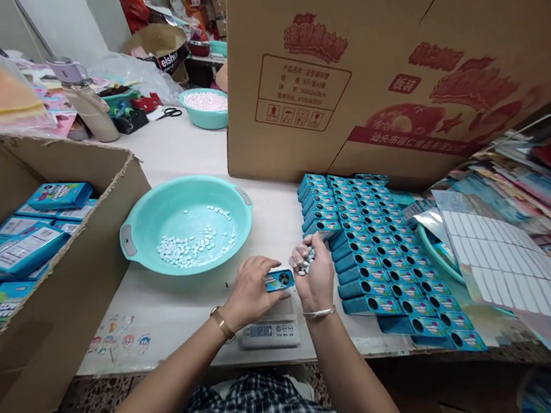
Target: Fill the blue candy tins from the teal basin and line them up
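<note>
Head view: a white tabletop (pixel 277 216) carries a tall brown cardboard carton (pixel 344 107) with red print at the far right, standing like a wall behind the work. An open-topped brown cardboard box (pixel 67 312) on the near left holds loose blue packs; its cut rim is rough and corrugated. At centre-left, a wide turquoise plastic basin (pixel 178 193), smooth and oval with grey-tipped handles, sits beside the left hand, probably for easy reach. On the right, blue printed boxes (pixel 376 251) stand packed in tight rows, their round dark holes facing up and towards the person, perhaps to keep the openings reachable. A white digital scale (pixel 270 334) lies at the near edge, its display turned to the person.

The left hand (pixel 255 286) is clamped on a small glossy blue box (pixel 271 281) above the scale, thumb and fingers on opposite sides, apparently leaving its round hole free towards the other palm. The right hand (pixel 319 269) is cupped, fingers curled around pale blue tablets (pixel 307 266), likely to stop them spilling. Similar smooth, rounded tablets (pixel 180 250) lie scattered across the basin floor.
</note>
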Available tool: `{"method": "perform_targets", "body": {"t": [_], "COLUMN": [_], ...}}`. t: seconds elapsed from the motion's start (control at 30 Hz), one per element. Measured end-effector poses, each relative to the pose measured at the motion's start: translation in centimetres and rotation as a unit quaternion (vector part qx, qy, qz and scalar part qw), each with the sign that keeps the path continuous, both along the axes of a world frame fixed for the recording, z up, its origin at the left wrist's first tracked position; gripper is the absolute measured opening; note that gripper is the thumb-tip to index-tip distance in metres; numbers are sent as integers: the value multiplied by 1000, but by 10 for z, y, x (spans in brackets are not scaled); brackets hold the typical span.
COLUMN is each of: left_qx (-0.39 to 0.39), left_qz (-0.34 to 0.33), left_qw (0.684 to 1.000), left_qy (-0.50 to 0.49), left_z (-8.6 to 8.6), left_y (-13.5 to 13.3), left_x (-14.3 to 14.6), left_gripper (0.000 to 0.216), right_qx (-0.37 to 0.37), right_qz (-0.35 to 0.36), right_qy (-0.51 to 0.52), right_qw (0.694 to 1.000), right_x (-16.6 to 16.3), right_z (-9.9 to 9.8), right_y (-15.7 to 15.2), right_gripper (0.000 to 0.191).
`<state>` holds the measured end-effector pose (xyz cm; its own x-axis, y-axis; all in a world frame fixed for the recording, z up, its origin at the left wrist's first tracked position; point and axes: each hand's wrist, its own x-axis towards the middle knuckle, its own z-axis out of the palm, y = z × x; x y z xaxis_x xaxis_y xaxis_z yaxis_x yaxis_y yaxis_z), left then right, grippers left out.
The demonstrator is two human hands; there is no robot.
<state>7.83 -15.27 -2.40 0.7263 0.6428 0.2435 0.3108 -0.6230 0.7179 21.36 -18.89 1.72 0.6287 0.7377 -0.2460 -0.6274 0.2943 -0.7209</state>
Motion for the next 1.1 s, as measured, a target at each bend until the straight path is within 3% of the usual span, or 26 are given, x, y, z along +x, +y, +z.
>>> {"method": "perform_targets", "body": {"t": [0.13, 0.43, 0.57, 0.63, 0.77, 0.87, 1.0, 1.1], "left_qx": [-17, -18, -13, -14, -26, -50, -92, -117], "left_qz": [9, 13, 11, 4, 19, 88, 199, 226], "left_qw": [1000, 1000, 1000, 1000, 998, 994, 975, 966], "left_qy": [-11, -20, -9, -13, -45, -52, -43, -30], "left_z": [-3, -3, -1, 3, 16, 20, 11, 2], "left_y": [-1, -3, -3, -1, 4, 1, -17, -29], "left_x": [7, 7, 8, 3, -33, -72, -114, -128], "left_gripper": [41, 40, 36, 47, 68, 56, 36, 32], "right_qx": [-5, -6, -5, 9, 74, 105, 91, 73], "right_qz": [-12, 0, 9, 28, 59, 35, 1, -5], "right_qy": [-43, -66, -26, 24, 95, 102, 112, 126], "right_qw": [999, 998, 1000, 999, 991, 989, 990, 989], "right_x": [-7, -14, -6, 5, 39, 62, 76, 79], "right_z": [-5, -5, -6, -3, 9, 13, -2, -21], "right_y": [0, -6, -3, -5, -26, -53, -83, -94], "right_gripper": [28, 28, 27, 24, 18, 18, 17, 17]}}
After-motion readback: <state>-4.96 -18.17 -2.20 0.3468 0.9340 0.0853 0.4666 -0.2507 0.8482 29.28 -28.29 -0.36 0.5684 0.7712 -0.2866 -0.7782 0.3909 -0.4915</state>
